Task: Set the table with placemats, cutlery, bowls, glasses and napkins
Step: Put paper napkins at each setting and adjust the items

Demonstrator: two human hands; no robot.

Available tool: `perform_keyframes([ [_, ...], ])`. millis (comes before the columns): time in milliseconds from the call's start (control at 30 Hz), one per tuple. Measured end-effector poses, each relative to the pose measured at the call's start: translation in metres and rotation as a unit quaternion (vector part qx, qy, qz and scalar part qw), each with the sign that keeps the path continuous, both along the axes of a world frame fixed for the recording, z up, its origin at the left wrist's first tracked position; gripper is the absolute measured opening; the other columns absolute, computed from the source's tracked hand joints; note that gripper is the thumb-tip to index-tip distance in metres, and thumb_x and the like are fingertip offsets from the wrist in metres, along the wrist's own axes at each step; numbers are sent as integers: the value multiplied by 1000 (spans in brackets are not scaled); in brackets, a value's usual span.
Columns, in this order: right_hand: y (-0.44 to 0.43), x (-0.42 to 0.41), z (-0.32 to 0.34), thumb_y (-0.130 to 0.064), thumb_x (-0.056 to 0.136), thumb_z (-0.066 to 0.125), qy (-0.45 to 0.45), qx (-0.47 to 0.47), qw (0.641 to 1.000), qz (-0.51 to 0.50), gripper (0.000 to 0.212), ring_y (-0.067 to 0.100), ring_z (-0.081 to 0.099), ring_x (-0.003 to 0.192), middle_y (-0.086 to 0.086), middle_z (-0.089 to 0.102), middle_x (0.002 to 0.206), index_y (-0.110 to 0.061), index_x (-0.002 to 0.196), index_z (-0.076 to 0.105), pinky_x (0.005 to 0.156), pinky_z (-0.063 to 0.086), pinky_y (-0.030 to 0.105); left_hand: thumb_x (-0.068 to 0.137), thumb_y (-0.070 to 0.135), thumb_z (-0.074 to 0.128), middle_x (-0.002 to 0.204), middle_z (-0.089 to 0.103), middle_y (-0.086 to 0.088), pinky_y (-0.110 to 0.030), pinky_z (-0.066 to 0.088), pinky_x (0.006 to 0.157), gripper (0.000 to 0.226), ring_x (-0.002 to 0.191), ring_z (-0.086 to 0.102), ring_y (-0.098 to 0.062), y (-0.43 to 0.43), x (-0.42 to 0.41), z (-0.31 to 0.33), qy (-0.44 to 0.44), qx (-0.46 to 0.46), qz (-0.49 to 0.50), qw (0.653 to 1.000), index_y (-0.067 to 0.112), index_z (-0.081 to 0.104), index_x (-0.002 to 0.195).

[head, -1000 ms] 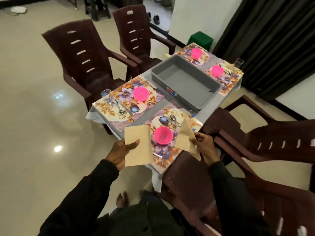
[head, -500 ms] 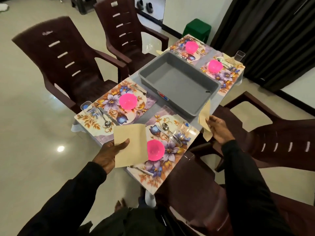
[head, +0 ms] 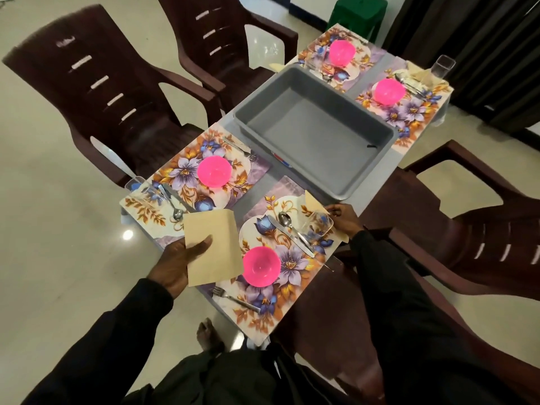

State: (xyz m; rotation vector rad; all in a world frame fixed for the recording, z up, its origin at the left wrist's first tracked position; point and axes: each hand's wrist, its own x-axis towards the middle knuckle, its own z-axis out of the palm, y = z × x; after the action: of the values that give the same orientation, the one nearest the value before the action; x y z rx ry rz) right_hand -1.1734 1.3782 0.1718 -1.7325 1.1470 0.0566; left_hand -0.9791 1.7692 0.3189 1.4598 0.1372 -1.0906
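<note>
My left hand (head: 175,258) holds a flat beige napkin (head: 213,244) over the left edge of the near floral placemat (head: 292,279). On that mat sit a pink bowl (head: 261,266), a fork (head: 233,298), a knife (head: 289,235), a spoon (head: 285,219) and a clear glass (head: 317,226). My right hand (head: 342,217) grips a folded beige napkin (head: 311,201) at the mat's right edge, right beside the glass. The left placemat (head: 187,176) carries a pink bowl (head: 214,171), a glass (head: 137,185) and cutlery.
A grey tub (head: 315,127) stands mid-table. Two far placemats hold pink bowls (head: 342,52) (head: 389,91) and a glass (head: 443,67). Brown plastic chairs ring the table on the left (head: 96,92) and right (head: 467,214). A green stool (head: 359,13) stands behind.
My right hand has carried the folded napkin from beside the tub down to the near mat's right edge by the glass. My left hand still holds its flat napkin.
</note>
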Motion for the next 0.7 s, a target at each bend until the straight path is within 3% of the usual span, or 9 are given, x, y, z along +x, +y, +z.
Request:
perform_keyframes([
  [67,1,-1,-8,-8,81,83,1,-28,1000,-1,23,18,69,89,7,75,96,-5,103,76,82,55,28,70,37,91,114,73,-14,-73,49,92,48,116,61,-42,-4,1,0,-2,-2,7,1000,26,70,113],
  [167,10,-4,-13,-7,83,78,-13,-85,996,-12,19,15,69,85,3,75,92,-8,102,76,76,52,20,52,48,96,110,75,-11,-72,48,96,64,116,61,-39,-7,1,4,-4,0,11,1000,27,72,108],
  [300,22,-12,-28,0,84,71,-22,-148,989,-19,28,15,66,95,1,69,104,-13,109,69,85,55,28,77,34,87,109,74,-12,-71,48,97,30,115,61,-39,-9,2,6,0,8,14,1000,29,75,104],
  [467,22,-17,-48,-15,85,72,37,-345,934,79,21,26,53,99,9,62,105,-13,105,68,81,43,32,93,21,70,114,70,-14,-72,47,97,20,110,62,-36,-13,0,7,-1,24,22,999,26,67,113],
  [533,20,-19,-53,-19,86,72,57,-395,910,116,14,28,53,96,11,63,102,-14,100,70,78,40,32,88,28,75,112,71,-13,-72,49,95,28,111,62,-38,-13,-2,8,-5,24,22,999,25,66,115],
  [633,26,-27,-49,-10,81,81,9,-393,911,122,21,31,55,94,15,64,102,-5,99,72,75,47,35,66,46,91,116,71,-14,-73,49,92,65,117,61,-42,-10,-1,6,-14,18,5,1000,24,66,121],
  [700,32,-37,-44,-7,78,84,-20,-376,916,136,29,30,56,97,16,63,106,-3,104,71,77,51,34,69,43,86,118,70,-15,-76,49,89,64,116,62,-42,-8,1,5,-12,17,1,1000,24,64,125],
])
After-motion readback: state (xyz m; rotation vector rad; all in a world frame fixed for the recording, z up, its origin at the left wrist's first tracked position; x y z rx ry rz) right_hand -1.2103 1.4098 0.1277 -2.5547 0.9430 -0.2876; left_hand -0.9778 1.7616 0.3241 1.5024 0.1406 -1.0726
